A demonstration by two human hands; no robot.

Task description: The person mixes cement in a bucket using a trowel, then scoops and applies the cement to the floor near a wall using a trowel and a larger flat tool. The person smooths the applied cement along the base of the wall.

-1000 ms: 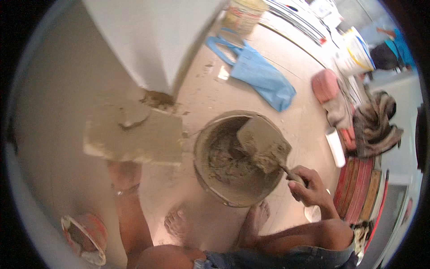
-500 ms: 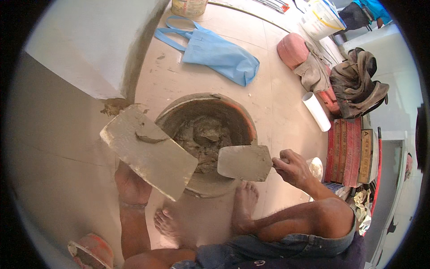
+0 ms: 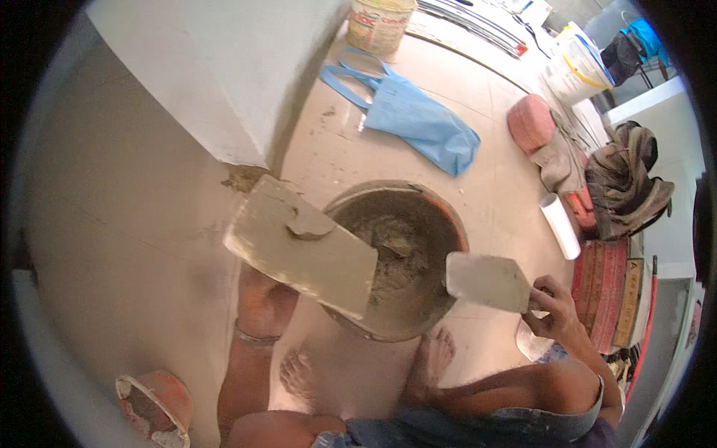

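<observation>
Beneath a rectangular mortar board [image 3: 299,254] with a lump of grey mortar on it is my left hand [image 3: 265,291], closed on the board and mostly hidden by it. The board overhangs the left side of a round bucket [image 3: 399,299] of wet grey mortar. My right hand [image 3: 553,306] grips the handle of a trowel [image 3: 487,282], whose grey-coated blade lies flat over the bucket's right rim.
A wall corner [image 3: 187,89] stands at upper left. Around are a blue bag [image 3: 418,127], tubs [image 3: 381,26] [image 3: 575,67], a white tube [image 3: 560,228], red boxes [image 3: 597,287], dark cloth [image 3: 627,187] and a small bucket [image 3: 157,411]. A person in blue [image 3: 650,41] is at far upper right.
The trowel, earlier down in the bucket with mortar on it, has risen and swung rightward to lie flatter at the rim. The board has moved toward the bucket and now overlaps it.
</observation>
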